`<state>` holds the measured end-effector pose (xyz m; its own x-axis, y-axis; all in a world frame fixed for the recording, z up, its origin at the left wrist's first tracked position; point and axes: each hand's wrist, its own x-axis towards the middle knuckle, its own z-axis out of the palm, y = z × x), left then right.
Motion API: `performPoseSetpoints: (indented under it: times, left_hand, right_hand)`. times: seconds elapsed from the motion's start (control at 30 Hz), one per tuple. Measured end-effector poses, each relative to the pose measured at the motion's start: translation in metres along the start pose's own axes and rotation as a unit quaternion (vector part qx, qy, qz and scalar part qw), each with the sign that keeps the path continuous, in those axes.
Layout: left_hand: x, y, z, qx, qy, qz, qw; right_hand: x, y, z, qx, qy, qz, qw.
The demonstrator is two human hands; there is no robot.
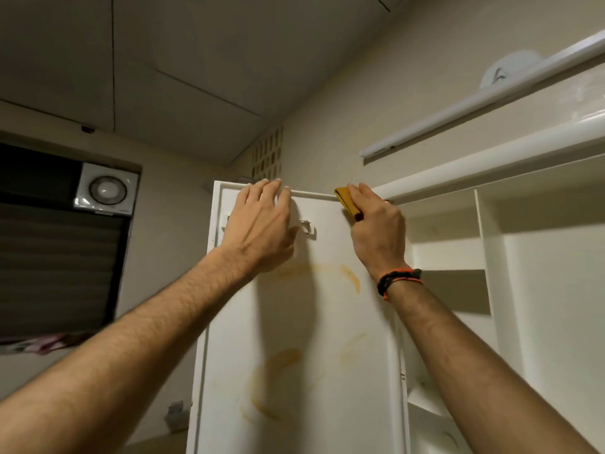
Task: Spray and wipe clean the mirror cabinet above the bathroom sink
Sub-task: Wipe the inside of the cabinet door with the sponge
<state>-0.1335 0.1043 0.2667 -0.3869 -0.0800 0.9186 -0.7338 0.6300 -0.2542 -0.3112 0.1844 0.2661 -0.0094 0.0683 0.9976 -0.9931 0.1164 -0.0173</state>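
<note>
The white cabinet door (294, 322) stands swung open, its inner face toward me, marked with yellowish smears. My left hand (262, 224) lies on the door near its top, fingers curled over the top edge. My right hand (376, 231) grips a folded yellow cloth (347, 202) and holds it against the door's top right corner. A dark and orange band sits on the right wrist.
The open cabinet (491, 244) with white shelves lies to the right. Above it run a white tube light (474, 106) and a rounded cabinet top. A window with an exhaust fan (106, 190) is on the left wall. A small white hook (307, 228) is fixed on the door.
</note>
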Motion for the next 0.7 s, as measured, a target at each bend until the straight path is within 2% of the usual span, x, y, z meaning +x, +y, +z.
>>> performPoseSetpoints:
  times: [0.1, 0.2, 0.37, 0.53, 0.7]
  left_hand:
    - [0.002, -0.007, 0.001, 0.022, -0.007, 0.008, 1.000]
    - [0.004, -0.009, 0.004, 0.029, -0.009, 0.009, 0.999]
    - [0.009, -0.009, 0.014, 0.017, -0.019, -0.004, 1.000]
    - [0.006, -0.010, 0.021, 0.005, -0.007, -0.002, 1.000]
    - [0.004, -0.011, 0.026, -0.003, 0.005, 0.001, 1.000]
  right_hand:
    - [0.002, -0.003, 0.019, -0.071, -0.008, -0.093, 0.993]
    - [0.001, -0.006, 0.039, -0.077, -0.080, -0.117, 0.987]
    - [-0.007, 0.010, 0.045, -0.047, -0.077, -0.096, 0.991]
    - [-0.010, 0.045, 0.031, -0.035, -0.028, -0.035, 0.998]
    - [-0.012, 0.031, 0.037, -0.030, -0.027, 0.003, 0.999]
